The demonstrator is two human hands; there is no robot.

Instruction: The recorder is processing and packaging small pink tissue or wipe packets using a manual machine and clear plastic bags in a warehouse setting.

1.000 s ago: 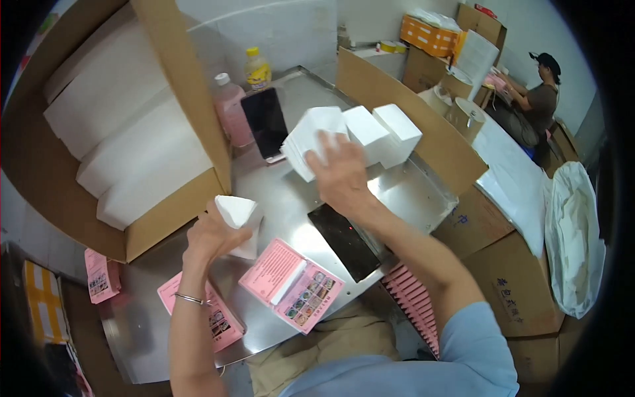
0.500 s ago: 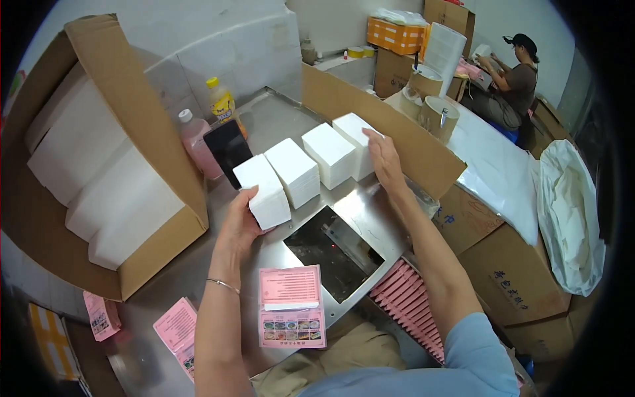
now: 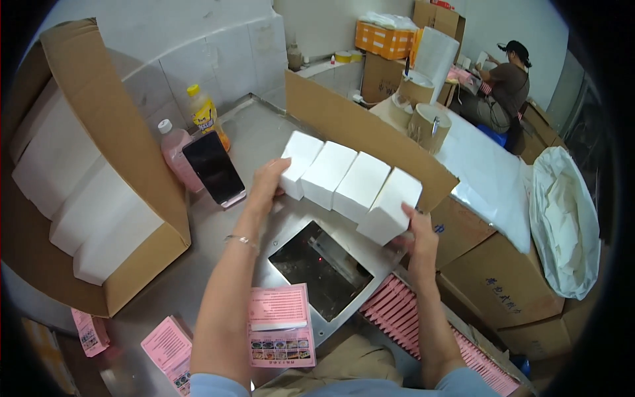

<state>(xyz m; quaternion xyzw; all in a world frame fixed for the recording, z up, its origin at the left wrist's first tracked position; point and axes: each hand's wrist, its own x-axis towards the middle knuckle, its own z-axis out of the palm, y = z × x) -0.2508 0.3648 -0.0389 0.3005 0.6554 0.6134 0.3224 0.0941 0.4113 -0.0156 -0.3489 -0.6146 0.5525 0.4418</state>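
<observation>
Four white boxes [image 3: 347, 185] in row, touching side by side, held above steel table [image 3: 258, 142] in front of cardboard wall [image 3: 357, 129]. Left hand [image 3: 268, 185] presses flat against leftmost box end. Right hand [image 3: 418, 235] clamps rightmost box end; fingers partly hidden, probably wrapped beneath. Dark recessed window [image 3: 324, 271] directly below row. Pink leaflet [image 3: 281, 324] at near table edge. Phone [image 3: 213, 169] leans beside pink bottle [image 3: 175, 155].

Steel table [image 3: 198, 278] under pink leaflets [image 3: 281, 325]
</observation>
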